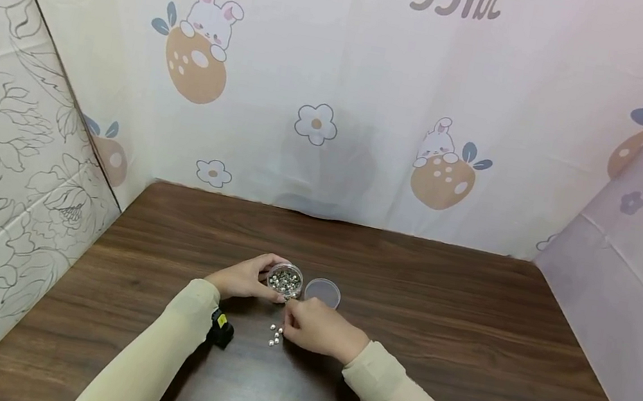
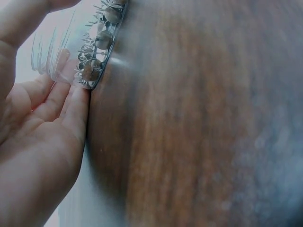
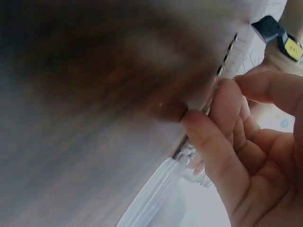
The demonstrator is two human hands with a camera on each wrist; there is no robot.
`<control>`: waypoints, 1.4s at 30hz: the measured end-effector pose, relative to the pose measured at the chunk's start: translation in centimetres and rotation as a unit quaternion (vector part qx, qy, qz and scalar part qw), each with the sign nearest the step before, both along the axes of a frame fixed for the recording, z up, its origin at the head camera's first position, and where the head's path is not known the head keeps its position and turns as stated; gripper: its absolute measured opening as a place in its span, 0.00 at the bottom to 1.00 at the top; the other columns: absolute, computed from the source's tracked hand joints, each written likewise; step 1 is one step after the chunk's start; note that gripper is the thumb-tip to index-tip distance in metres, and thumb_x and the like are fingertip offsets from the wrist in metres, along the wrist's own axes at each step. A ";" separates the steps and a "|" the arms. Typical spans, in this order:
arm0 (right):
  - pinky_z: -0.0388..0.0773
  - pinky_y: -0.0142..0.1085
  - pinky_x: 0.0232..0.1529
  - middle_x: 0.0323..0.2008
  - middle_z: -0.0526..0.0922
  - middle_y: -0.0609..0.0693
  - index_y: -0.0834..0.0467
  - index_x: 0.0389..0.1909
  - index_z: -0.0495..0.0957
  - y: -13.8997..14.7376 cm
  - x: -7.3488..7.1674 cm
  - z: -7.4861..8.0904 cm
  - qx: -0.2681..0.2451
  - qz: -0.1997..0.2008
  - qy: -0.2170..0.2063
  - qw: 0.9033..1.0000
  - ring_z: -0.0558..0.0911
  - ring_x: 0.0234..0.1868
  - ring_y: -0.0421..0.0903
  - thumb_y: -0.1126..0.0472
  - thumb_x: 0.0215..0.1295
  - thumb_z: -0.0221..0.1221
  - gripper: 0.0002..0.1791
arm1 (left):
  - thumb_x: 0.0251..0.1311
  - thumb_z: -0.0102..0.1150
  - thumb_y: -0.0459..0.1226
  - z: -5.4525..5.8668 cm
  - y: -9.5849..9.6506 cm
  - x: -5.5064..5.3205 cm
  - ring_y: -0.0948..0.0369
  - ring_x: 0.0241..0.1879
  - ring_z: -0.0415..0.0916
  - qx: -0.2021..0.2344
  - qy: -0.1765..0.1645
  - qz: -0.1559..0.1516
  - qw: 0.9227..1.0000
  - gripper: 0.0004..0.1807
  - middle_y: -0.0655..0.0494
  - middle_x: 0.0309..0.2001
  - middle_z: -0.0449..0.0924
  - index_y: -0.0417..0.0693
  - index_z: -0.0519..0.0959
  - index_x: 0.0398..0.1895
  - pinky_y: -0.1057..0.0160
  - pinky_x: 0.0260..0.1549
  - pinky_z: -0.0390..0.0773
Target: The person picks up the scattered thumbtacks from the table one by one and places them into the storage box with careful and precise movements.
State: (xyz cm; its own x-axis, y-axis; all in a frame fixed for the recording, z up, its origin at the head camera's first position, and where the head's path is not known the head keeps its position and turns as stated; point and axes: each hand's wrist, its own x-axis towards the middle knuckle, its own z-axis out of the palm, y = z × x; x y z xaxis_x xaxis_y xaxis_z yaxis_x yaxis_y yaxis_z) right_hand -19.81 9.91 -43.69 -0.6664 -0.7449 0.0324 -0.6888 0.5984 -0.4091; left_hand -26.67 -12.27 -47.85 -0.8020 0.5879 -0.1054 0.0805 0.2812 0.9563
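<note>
A clear round jar (image 1: 285,280) with many silver thumbtacks (image 2: 104,40) in it stands on the wooden table. My left hand (image 1: 246,278) grips its side, fingers behind and thumb in front. In the left wrist view the tacks' round heads and thin pins show through the wall. Just right of the jar, my right hand (image 1: 321,328) has its thumb (image 3: 213,146) and fingers drawn together in a pinch. A tiny metallic bit, likely a thumbtack, shows at these fingertips, mostly hidden. Several loose thumbtacks (image 1: 276,341) lie on the table in front of the jar.
The jar's round translucent lid (image 1: 324,291) lies on the table, right of the jar and behind my right hand. A black wrist device (image 1: 222,329) with a yellow label is on my left wrist. Patterned curtains (image 1: 352,163) hang along the table's (image 1: 439,296) back and sides.
</note>
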 end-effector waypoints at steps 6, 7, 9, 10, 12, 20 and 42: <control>0.68 0.29 0.25 0.19 0.70 0.39 0.54 0.29 0.74 0.4 -1.2 0.2 -0.027 0.001 -0.068 0.997 0.67 0.20 0.32 0.68 0.66 0.59 0.08 | 0.54 0.76 0.36 0.0 -0.1 0.0 0.55 0.58 0.74 -0.004 0.003 0.004 1.000 0.39 0.50 0.60 0.74 0.46 0.67 0.68 0.55 0.57 0.73; 0.68 0.29 0.24 0.19 0.70 0.39 0.54 0.30 0.74 0.4 -1.4 0.2 -0.029 0.000 -0.073 0.997 0.67 0.20 0.32 0.68 0.67 0.59 0.07 | 0.54 0.76 0.36 -0.1 -0.2 0.0 0.56 0.58 0.74 -0.005 0.000 0.005 1.000 0.39 0.50 0.60 0.74 0.47 0.67 0.68 0.55 0.57 0.73; 0.68 0.28 0.24 0.20 0.71 0.39 0.54 0.31 0.75 0.4 -1.6 0.2 -0.036 0.000 -0.070 0.997 0.67 0.20 0.32 0.67 0.68 0.59 0.07 | 0.55 0.76 0.36 -0.1 -0.2 0.0 0.55 0.57 0.74 -0.003 -0.006 0.006 1.000 0.39 0.50 0.60 0.74 0.48 0.67 0.68 0.55 0.57 0.73; 0.69 0.28 0.24 0.19 0.72 0.38 0.54 0.31 0.75 0.4 -1.7 0.2 -0.041 -0.001 -0.064 0.997 0.68 0.20 0.32 0.67 0.69 0.59 0.07 | 0.55 0.76 0.36 -0.1 -0.2 0.0 0.55 0.58 0.74 -0.004 -0.007 0.006 1.000 0.39 0.50 0.60 0.74 0.48 0.67 0.68 0.55 0.57 0.73; 0.69 0.28 0.23 0.19 0.73 0.38 0.53 0.31 0.76 0.3 -2.0 0.3 -0.053 -0.009 -0.043 0.998 0.68 0.19 0.32 0.66 0.69 0.59 0.07 | 0.56 0.75 0.36 -0.1 -0.2 0.0 0.55 0.57 0.73 -0.002 -0.006 0.004 1.000 0.39 0.50 0.61 0.73 0.47 0.66 0.69 0.54 0.56 0.74; 0.71 0.30 0.21 0.20 0.76 0.38 0.53 0.34 0.76 0.0 -3.1 0.5 -0.108 -0.072 -0.024 0.991 0.70 0.17 0.33 0.64 0.71 0.58 0.05 | 0.57 0.74 0.36 0.2 -0.1 0.2 0.55 0.54 0.75 -0.011 -0.007 0.005 1.000 0.39 0.50 0.60 0.73 0.48 0.65 0.70 0.56 0.53 0.77; 0.69 0.32 0.20 0.18 0.75 0.42 0.55 0.42 0.80 -0.8 -5.0 0.6 -0.038 -0.124 -0.023 0.991 0.69 0.15 0.36 0.56 0.73 0.57 0.07 | 0.57 0.73 0.35 -0.1 0.0 0.2 0.54 0.57 0.74 0.002 -0.008 0.005 1.000 0.39 0.51 0.62 0.72 0.47 0.65 0.70 0.51 0.56 0.75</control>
State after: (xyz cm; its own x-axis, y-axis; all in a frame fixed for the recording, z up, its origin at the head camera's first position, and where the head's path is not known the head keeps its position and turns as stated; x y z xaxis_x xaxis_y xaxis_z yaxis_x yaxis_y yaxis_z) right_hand -24.84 9.10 -43.14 -0.8303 -0.5554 0.0463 -0.5042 0.7132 -0.4870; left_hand -26.52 -12.26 -47.95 -0.8062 0.5801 -0.1160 0.0621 0.2779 0.9586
